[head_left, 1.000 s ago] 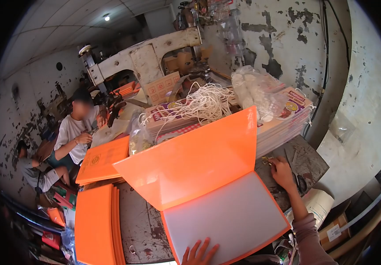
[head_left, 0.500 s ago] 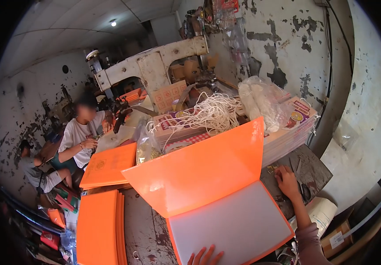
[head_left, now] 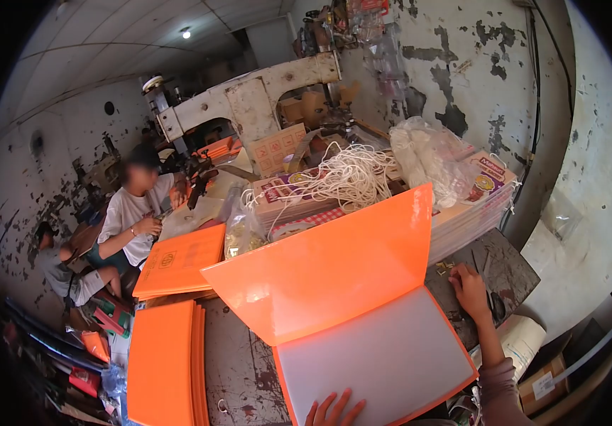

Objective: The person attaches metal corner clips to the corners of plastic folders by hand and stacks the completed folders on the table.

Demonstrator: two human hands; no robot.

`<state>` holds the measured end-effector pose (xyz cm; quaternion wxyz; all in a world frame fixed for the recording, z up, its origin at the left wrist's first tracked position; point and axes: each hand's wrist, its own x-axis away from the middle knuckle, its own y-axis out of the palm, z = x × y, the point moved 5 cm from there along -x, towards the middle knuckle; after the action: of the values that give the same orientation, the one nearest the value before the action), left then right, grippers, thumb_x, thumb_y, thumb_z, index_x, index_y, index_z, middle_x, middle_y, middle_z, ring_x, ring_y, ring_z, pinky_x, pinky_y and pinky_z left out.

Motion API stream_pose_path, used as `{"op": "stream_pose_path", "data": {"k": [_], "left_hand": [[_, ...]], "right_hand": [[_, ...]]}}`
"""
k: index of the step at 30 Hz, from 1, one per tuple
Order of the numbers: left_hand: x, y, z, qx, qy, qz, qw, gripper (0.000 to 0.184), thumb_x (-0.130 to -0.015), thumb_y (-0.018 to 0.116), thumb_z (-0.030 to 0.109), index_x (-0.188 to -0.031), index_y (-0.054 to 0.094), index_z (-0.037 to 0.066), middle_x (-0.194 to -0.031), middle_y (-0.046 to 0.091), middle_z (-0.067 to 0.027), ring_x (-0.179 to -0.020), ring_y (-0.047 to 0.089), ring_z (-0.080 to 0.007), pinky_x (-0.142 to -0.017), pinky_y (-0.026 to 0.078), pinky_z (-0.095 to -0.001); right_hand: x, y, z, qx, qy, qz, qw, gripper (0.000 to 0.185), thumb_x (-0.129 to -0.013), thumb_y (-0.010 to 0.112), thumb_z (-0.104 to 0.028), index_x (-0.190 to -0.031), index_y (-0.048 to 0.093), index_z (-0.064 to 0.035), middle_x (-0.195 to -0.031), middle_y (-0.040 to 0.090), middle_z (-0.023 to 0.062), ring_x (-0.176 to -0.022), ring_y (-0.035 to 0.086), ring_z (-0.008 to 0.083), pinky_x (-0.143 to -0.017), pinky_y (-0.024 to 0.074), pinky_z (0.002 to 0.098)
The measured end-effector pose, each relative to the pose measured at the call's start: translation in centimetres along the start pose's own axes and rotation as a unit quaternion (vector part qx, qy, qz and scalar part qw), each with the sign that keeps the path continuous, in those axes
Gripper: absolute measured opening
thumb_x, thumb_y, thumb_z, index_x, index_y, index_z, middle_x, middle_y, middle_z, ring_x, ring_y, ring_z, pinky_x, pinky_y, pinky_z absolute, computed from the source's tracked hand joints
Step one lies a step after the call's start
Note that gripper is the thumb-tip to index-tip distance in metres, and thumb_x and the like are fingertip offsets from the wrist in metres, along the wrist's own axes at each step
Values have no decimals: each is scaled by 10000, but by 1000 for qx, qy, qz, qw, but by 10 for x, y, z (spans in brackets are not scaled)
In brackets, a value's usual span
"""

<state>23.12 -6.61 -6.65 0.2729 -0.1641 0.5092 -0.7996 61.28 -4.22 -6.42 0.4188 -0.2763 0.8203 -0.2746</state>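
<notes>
An orange folder (head_left: 334,263) lies opened in front of me, its cover raised and tilted back. Translucent plastic sheets (head_left: 377,355) fill its inside. My left hand (head_left: 336,410) rests flat on these sheets at their lower edge, fingers spread. Past the folder's right side, my right hand (head_left: 469,290) is over the dark tabletop with its fingers curled together; anything between them is too small to make out. Small brass-coloured pieces (head_left: 444,268) lie just beside its fingertips. Scissors with black handles (head_left: 496,307) lie to the right of that hand.
Stacked orange folders (head_left: 160,362) stand at the left, with more folders (head_left: 182,263) behind. Beyond my folder are a plastic bag of brass-coloured pieces (head_left: 242,238), tangled white cord (head_left: 352,177) and flattened cartons (head_left: 473,206). Another person (head_left: 135,213) works near a large machine (head_left: 246,103).
The view has shifted slightly, moving the scene a little right. My left hand stays on the sheets; the right hand's fingers have drawn closer together beside the brass-coloured pieces.
</notes>
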Motion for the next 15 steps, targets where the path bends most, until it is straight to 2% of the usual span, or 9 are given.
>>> {"op": "stream_pose_path", "data": {"k": [2,5,15], "left_hand": [[0,4,-5,-20,11,-36,999,847,-621,750,336,-1356,363,168,-1443,256,-129,-1313,243,-349,-1070,205,-514],[-3,-4,4,4,2,-11,1000,848,-621,752,339,-1355,365,165,-1447,251,-127,-1315,240,-347,-1073,202,-511],[-3,-2,3,15,-12,-18,1000,845,-628,759,323,-1358,365,164,-1452,243,-124,-1323,227,-343,-1080,187,-505]], "right_hand": [[0,-1,-1,-2,4,2,1000,139,-763,627,-47,-866,534,-48,-782,588,140,-722,587,341,-620,449,427],[0,-2,-3,6,1,4,1000,134,-768,628,-56,-866,537,-51,-783,588,140,-723,591,339,-611,452,428],[0,0,-1,14,4,2,1000,130,-769,633,-57,-857,539,-49,-765,581,143,-712,592,338,-612,452,423]]}}
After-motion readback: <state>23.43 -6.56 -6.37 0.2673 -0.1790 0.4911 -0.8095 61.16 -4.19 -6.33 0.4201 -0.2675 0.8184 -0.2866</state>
